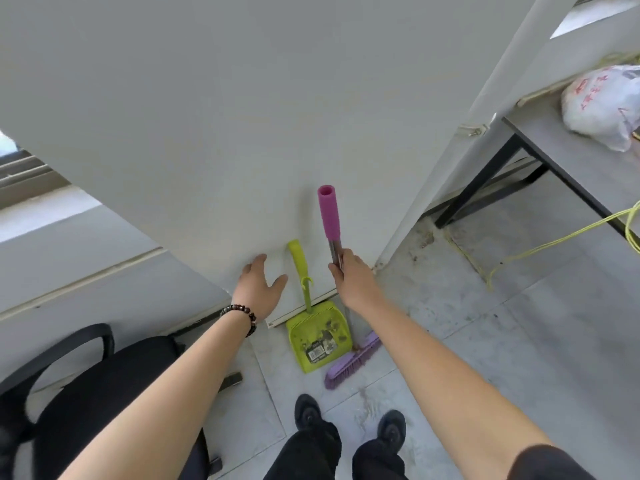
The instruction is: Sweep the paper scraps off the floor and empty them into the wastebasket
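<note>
Soft, even daylight is filling the room, and the brightest patches are glowing at the window [24, 171] on the far left and the pane [595, 19] at top right. The broom [329, 216] is casting only a faint, blurry shadow on the pale wall [242, 98]. The wide lens is bowing straight lines near the edges, and the plastic bag [602, 105] is looking smeared.

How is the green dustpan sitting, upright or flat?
Upright: the dustpan stands on the floor, its handle leaning up against the white wall.
</note>
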{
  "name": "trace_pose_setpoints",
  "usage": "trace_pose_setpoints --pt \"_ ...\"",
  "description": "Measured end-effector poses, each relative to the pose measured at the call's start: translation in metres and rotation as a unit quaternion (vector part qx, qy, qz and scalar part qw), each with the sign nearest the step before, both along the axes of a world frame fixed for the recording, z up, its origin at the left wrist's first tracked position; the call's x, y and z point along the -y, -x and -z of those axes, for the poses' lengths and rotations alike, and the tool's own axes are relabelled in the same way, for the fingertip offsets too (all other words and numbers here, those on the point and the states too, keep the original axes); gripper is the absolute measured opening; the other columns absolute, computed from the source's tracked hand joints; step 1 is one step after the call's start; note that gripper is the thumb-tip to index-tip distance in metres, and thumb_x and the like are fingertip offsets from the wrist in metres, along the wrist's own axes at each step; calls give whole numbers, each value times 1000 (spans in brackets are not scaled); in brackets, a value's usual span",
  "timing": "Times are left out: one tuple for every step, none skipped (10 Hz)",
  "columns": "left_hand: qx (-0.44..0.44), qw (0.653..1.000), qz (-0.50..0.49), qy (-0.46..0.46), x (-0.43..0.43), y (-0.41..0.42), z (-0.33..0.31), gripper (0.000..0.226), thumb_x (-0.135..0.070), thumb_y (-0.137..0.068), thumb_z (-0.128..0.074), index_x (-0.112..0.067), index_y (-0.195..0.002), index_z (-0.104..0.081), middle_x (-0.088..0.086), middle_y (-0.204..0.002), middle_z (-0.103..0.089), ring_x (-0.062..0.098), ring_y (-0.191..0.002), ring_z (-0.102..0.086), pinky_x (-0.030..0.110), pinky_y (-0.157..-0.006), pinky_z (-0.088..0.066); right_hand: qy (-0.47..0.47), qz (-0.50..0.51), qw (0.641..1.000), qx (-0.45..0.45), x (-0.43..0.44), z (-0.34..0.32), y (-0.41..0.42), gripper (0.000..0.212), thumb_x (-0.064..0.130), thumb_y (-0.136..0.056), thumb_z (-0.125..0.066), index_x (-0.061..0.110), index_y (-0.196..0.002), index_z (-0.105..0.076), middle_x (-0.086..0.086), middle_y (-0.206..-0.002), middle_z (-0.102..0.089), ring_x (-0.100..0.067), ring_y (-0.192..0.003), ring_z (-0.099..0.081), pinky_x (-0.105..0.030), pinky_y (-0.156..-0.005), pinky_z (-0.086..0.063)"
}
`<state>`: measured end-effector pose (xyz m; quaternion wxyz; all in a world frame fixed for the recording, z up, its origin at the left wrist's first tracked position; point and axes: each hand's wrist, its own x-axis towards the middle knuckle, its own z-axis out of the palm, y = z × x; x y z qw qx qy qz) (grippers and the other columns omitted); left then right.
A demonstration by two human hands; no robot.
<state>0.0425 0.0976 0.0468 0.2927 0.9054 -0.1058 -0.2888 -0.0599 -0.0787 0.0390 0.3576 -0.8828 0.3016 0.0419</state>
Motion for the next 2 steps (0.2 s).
trace_pose_setpoints --pt "54 997 13 -47 -21 -10 -1 60 -36 -95 -57 -13 -146 -37 10 -146 -42 26 -134 -42 44 -107 -40 -20 8 999 -23 0 5 -14 33 33 -102 -41 11 -125 -47 -9 -109 -59 -30 -98 -59 -34 -72 -43" --pt "76 995 23 -68 -35 -15 -9 52 -36 -96 -54 -14 -142 -42 6 -140 -48 24 -132 -43 43 -104 -43 -49 20 998 -20 5 -13 -10 43 38 -100 -43 15 -137 -45 -8 -126 -61 -25 -111 -59 -36 -88 -49"
